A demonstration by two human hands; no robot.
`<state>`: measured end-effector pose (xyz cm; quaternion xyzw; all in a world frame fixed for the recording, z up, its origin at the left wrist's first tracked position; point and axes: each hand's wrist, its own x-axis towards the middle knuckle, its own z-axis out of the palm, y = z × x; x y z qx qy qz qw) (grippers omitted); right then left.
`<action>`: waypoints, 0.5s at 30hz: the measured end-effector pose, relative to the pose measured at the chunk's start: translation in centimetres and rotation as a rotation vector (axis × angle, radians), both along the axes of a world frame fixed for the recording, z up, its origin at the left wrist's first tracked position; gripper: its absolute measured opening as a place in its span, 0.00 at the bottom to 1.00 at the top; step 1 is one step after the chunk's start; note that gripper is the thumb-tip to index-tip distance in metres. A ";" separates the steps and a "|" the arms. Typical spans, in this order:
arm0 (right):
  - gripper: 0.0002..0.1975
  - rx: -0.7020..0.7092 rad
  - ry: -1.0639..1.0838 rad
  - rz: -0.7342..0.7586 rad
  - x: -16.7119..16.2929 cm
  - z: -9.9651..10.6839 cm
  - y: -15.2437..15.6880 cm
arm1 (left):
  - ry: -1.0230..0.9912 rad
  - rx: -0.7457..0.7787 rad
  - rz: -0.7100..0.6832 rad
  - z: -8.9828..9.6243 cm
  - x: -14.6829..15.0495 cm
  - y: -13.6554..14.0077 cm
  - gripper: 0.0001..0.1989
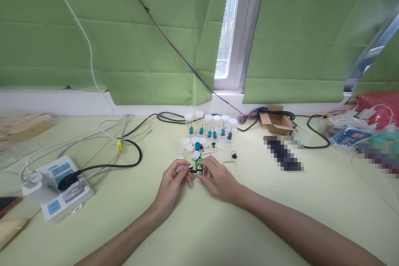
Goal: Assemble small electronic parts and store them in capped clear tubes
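Note:
My left hand is closed in a pinch on a small black T-shaped part with a thin metal shaft. At its crossbar end, my right hand curls with thumb and fingertips around the part. Just beyond my fingers lie a small green piece and a white cap. A blue piece rests a little farther back among several white caps. To the right are an L-shaped metal key and a black knob.
Several clear tubes with white lids stand in a row behind, with blue or dark pieces inside. A white power strip with plugs and cables occupies the left. An open cardboard box stands back right, near black cables. A blurred dark object lies right.

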<state>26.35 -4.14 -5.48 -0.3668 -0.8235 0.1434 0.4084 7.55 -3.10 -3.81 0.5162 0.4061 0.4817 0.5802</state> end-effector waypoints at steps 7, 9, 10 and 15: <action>0.15 0.008 -0.006 0.008 0.0 -0.1 0.1 | 0.003 0.009 -0.008 -0.2 0.0 0.1 0.10; 0.14 0.010 -0.010 0.001 0.0 -0.2 0.2 | 0.002 0.010 -0.010 -0.2 0.0 0.1 0.10; 0.14 0.013 -0.015 -0.005 0.0 -0.2 0.2 | 0.003 0.008 -0.011 -0.2 0.0 0.1 0.10; 0.11 0.034 -0.027 -0.021 0.0 -0.1 0.2 | 0.016 0.008 -0.010 0.0 0.0 0.0 0.10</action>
